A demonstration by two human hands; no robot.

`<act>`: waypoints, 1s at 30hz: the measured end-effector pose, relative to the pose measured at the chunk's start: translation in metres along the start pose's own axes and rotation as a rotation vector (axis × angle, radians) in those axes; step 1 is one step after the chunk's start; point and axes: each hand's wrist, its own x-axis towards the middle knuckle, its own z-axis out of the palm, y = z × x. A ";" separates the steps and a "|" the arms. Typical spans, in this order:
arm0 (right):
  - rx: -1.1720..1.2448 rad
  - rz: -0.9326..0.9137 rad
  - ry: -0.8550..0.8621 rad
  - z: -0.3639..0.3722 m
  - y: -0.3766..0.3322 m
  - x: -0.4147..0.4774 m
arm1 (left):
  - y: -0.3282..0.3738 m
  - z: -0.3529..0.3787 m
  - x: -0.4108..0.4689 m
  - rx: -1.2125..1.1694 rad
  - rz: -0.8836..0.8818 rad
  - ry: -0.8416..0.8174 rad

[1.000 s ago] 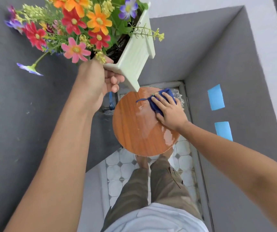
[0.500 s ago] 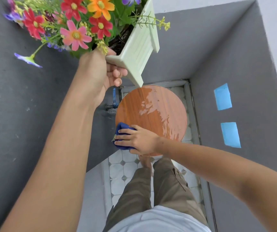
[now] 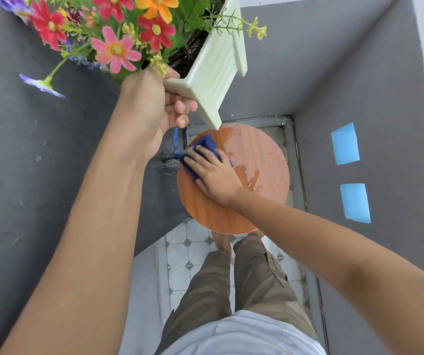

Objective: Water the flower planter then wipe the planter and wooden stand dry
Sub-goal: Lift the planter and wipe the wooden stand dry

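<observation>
Head view, looking straight down: the round orange-brown wooden stand (image 3: 257, 160) sits in a grey-walled corner over white floor tiles. Above its far-left edge, the left hand (image 3: 152, 111) holds the cream slatted flower planter (image 3: 214, 70) lifted clear and tilted, fingers clenched around its bottom corner; red, pink and orange blooms spill out beyond the stand's left side. On the stand's left part, the right hand (image 3: 213, 172) lies flat, fingers spread and pressing a dark blue cloth (image 3: 204, 144) onto the wood. Wet sheen covers the stand's right half. Two light blue patches (image 3: 345, 143) mark the wall right of the stand.
</observation>
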 end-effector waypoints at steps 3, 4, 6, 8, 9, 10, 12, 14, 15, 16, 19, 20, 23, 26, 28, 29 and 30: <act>-0.035 -0.368 -0.106 0.020 -0.034 -0.012 | 0.000 0.001 0.001 0.015 0.013 -0.001; -0.042 -0.452 -0.133 0.022 -0.037 -0.013 | 0.000 0.001 0.001 0.021 0.018 0.000; -0.045 -0.508 -0.130 0.019 -0.028 -0.007 | -0.001 0.001 0.001 0.030 0.020 0.003; -0.031 -0.383 -0.075 0.010 -0.005 -0.001 | -0.002 0.003 0.000 0.030 0.011 0.000; -0.014 -0.255 -0.024 0.005 0.011 0.001 | -0.003 0.003 0.000 0.028 0.006 -0.002; 0.018 -0.095 0.036 -0.001 0.028 0.001 | -0.005 0.003 -0.001 0.026 0.001 0.000; 0.089 0.259 0.152 -0.014 0.059 -0.003 | -0.007 0.003 -0.002 0.027 -0.004 0.006; 0.116 0.532 0.220 -0.024 0.073 -0.007 | -0.010 0.002 -0.003 0.029 -0.009 0.011; 0.122 0.597 0.237 -0.025 0.071 -0.007 | -0.011 0.002 -0.004 0.031 -0.011 0.011; 0.128 0.610 0.246 -0.024 0.064 -0.006 | -0.012 0.002 -0.005 0.033 -0.012 0.012; 0.127 0.462 0.185 -0.012 0.019 -0.009 | -0.014 0.004 -0.006 0.038 -0.014 0.013; 0.130 0.383 0.147 -0.004 0.000 -0.014 | -0.015 0.005 -0.006 0.039 -0.014 0.012; 0.127 0.118 0.055 0.022 -0.058 -0.036 | -0.017 0.008 -0.006 0.047 -0.013 0.017; 0.114 -0.139 -0.024 0.040 -0.081 -0.067 | -0.018 0.011 -0.008 0.056 -0.010 0.012; 0.113 -0.180 -0.024 0.037 -0.064 -0.079 | -0.019 0.013 -0.009 0.063 -0.014 0.000; 0.122 -0.138 -0.005 0.032 -0.048 -0.081 | -0.020 0.013 -0.010 0.067 -0.015 -0.004; 0.123 -0.062 0.025 0.025 -0.029 -0.082 | -0.020 0.014 -0.011 0.070 -0.016 -0.007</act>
